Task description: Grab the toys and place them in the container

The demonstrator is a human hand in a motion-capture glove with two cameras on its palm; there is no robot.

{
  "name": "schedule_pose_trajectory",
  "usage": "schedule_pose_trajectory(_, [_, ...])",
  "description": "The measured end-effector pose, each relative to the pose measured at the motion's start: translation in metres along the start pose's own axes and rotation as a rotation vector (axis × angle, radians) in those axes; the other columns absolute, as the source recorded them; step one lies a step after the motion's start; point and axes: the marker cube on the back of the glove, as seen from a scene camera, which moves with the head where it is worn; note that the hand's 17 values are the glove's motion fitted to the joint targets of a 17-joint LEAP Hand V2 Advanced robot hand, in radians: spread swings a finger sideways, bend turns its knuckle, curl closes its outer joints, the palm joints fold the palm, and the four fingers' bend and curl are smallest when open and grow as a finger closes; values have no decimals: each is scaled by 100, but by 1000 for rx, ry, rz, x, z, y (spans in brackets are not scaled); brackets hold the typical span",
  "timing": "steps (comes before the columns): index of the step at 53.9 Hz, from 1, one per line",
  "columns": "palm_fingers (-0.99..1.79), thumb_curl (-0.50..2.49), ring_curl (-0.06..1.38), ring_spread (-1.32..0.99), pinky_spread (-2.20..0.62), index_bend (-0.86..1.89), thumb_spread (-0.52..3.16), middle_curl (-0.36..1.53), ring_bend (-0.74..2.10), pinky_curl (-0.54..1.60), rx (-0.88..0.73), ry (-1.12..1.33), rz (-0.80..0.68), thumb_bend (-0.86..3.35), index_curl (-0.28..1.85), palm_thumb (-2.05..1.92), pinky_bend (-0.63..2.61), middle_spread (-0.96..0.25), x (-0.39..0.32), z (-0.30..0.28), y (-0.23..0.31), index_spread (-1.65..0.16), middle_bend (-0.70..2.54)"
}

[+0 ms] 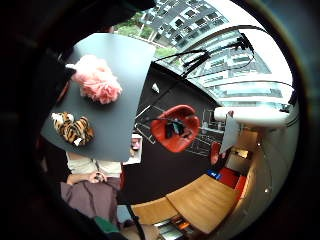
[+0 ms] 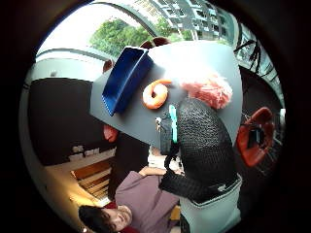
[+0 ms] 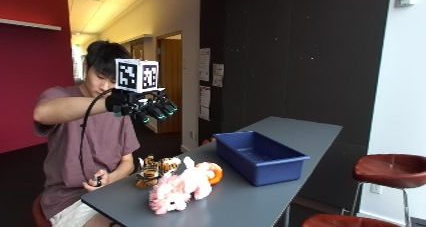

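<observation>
The gloved right hand hangs in the air at chest height, well above the table and touching nothing. Its fingers are loosely bent and spread, tips angled down toward the toys — a relaxed, empty hand. The bare hand sits low at the table's near edge, well below the glove, fingers curled round something small I can't make out.

Below the glove and slightly past it lie three toys, close together. The pink toy is nearest the table's front edge, its long axis running across the table, one end close to the edge and the other toward the bin. The tiger sits just behind it on the person's side, and an orange ring shows partly from behind the pink toy. The blue bin stands farther along the table, beyond the toys from the hand, open side up, its long axis running along the table.

The thumb-side palm view shows the bin, the ring whole and lying flat beside it, and the pink toy, with one gloved finger across the front — no tiger. The little-finger view shows the tiger and pink toy apart on the grey top, but neither bin nor ring.
</observation>
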Motion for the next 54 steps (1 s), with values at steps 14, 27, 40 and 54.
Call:
schedule_pose_trajectory(14, [-15,9,10,0,2,9,119,11,28,23,1,7,6,0,7,-2,69,1,1,8,-15,-17,16])
schedule_pose_trajectory(27, [-19,14,15,-1,2,8,138,17,31,27,-36,64,22,-3,11,-4,72,1,-8,5,-27,-18,16])
schedule_pose_trajectory(40, [-25,19,20,-1,3,2,123,21,33,31,-127,91,-28,-4,10,-3,78,4,-33,30,-61,-18,15])
schedule_pose_trajectory(54, [-32,25,25,1,4,-3,111,21,40,35,-232,140,4,-2,6,0,90,9,-24,116,-113,-16,13])
